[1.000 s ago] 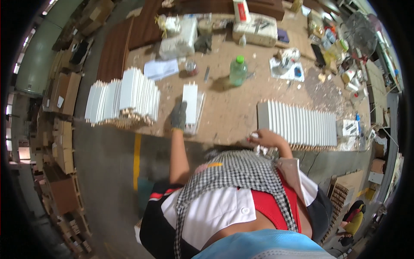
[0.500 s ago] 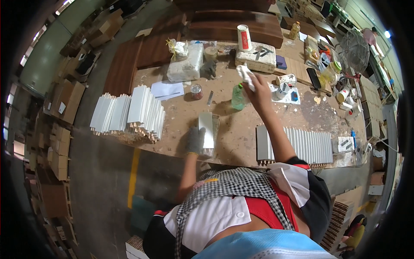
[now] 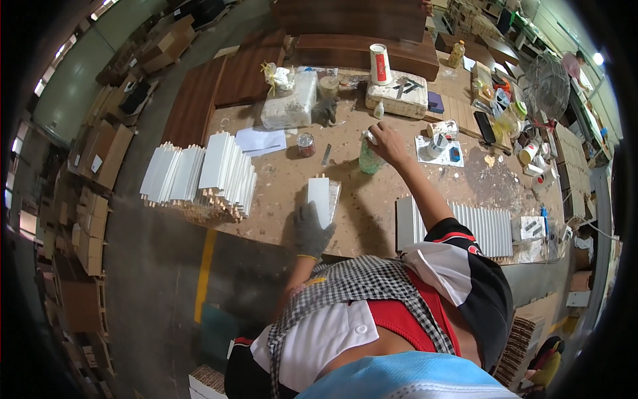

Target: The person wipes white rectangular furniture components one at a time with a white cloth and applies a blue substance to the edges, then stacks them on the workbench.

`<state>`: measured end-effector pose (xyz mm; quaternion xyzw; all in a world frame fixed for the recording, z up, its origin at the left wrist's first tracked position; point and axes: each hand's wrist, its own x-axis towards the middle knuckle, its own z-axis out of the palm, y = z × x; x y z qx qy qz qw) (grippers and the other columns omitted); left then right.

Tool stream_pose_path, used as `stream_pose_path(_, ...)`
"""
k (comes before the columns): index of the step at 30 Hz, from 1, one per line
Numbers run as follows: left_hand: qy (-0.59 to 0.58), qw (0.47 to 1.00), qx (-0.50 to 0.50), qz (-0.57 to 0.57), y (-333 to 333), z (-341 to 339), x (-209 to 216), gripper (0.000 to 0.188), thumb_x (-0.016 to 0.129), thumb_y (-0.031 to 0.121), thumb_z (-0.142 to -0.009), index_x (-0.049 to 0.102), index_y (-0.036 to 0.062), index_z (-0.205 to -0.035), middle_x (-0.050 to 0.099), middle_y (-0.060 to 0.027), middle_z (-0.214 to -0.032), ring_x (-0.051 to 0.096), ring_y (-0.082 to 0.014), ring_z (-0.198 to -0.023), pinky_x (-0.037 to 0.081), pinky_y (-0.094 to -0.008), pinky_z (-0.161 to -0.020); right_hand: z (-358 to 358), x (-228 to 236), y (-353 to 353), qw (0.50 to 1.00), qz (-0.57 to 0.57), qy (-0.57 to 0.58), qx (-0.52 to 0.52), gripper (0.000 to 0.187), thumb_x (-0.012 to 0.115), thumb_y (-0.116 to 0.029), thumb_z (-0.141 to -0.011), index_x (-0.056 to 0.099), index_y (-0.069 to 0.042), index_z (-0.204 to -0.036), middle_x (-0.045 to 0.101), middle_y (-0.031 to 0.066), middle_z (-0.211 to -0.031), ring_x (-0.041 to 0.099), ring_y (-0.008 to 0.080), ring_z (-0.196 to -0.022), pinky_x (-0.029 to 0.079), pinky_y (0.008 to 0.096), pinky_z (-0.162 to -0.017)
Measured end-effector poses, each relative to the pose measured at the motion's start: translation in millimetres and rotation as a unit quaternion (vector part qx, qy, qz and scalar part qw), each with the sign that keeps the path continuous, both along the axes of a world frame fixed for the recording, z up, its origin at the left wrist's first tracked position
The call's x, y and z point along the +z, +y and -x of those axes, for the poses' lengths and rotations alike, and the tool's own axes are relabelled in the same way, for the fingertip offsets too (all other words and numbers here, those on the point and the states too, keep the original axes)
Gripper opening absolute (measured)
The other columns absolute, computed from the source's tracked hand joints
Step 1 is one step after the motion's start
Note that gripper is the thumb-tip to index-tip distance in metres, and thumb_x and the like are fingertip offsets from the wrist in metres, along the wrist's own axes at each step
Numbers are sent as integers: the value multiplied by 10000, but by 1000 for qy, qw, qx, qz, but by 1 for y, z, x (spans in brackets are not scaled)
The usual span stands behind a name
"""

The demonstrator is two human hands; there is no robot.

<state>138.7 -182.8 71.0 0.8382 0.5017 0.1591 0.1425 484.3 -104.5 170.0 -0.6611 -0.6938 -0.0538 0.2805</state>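
Bare and closed, my right hand (image 3: 391,143) is at the mouth of a green see-through bottle (image 3: 370,161) on the bench. A bit of white cloth (image 3: 367,135) shows at its fingers, over the bottle's top. My left hand (image 3: 312,229), in a grey glove, grips the near end of a white slat (image 3: 319,196) with a wooden dowel at its far end. Beneath the slat's right edge lies a flat block (image 3: 335,194). Beyond the slat are a small metal strip (image 3: 326,154) and a jar with a reddish label (image 3: 306,145).
White slats with dowel ends are piled (image 3: 219,169) at the left; a row of slats (image 3: 458,226) stands at the right. Behind are a wrapped block (image 3: 290,103), a paper cup (image 3: 379,65) on another block, a small white bottle (image 3: 379,110) and a phone (image 3: 484,126).
My right hand has come down with the cloth onto the bottle's mouth. My left hand has shifted to the right, farther over the slat's near end.
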Motion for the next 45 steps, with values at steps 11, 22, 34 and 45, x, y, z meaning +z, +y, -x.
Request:
stream_pose_path(11, -158, 986, -47, 32, 1, 19, 13, 813, 796, 300, -767, 408, 40, -1432, 415, -252, -1434, 414, -432, -1301, 351, -508, -1085, -37, -65, -65, 474, -105, 867, -117, 336, 634, -259, -919, 619, -58, -1188, 686, 75, -954, 683, 200, -840, 579, 330, -722)
stream_pose_path(22, -415, 871, 126, 230, -36, 34, -8, 789, 789, 130, -784, 381, 0, -1446, 497, -237, -1328, 535, -298, -1159, 505, -404, -908, -8, -8, 5, 998, -29, -7, -52, 297, 741, -180, -775, 578, -91, -1006, 570, 144, -934, 598, 396, -844, 499, 474, -719)
stream_pose_path(34, -471, 806, 155, 323, -32, 24, 19, 771, 765, 43, -781, 334, -10, -1418, 531, -130, -1241, 553, -223, -1060, 533, -344, -853, 129, 24, -50, 943, 142, 247, 172, 574, 819, -264, -770, 571, -80, -1254, 634, 168, -1135, 610, 336, -1065, 495, 415, -894)
stream_pose_path(45, -353, 915, 153, 123, -15, 23, -19, 764, 872, 289, -698, 502, -23, -1289, 610, -203, -1186, 588, -289, -1094, 479, -411, -941, 58, -128, 24, 933, 354, 16, -68, 414, 701, -353, -816, 669, -37, -1080, 689, 190, -981, 668, 323, -906, 535, 443, -783)
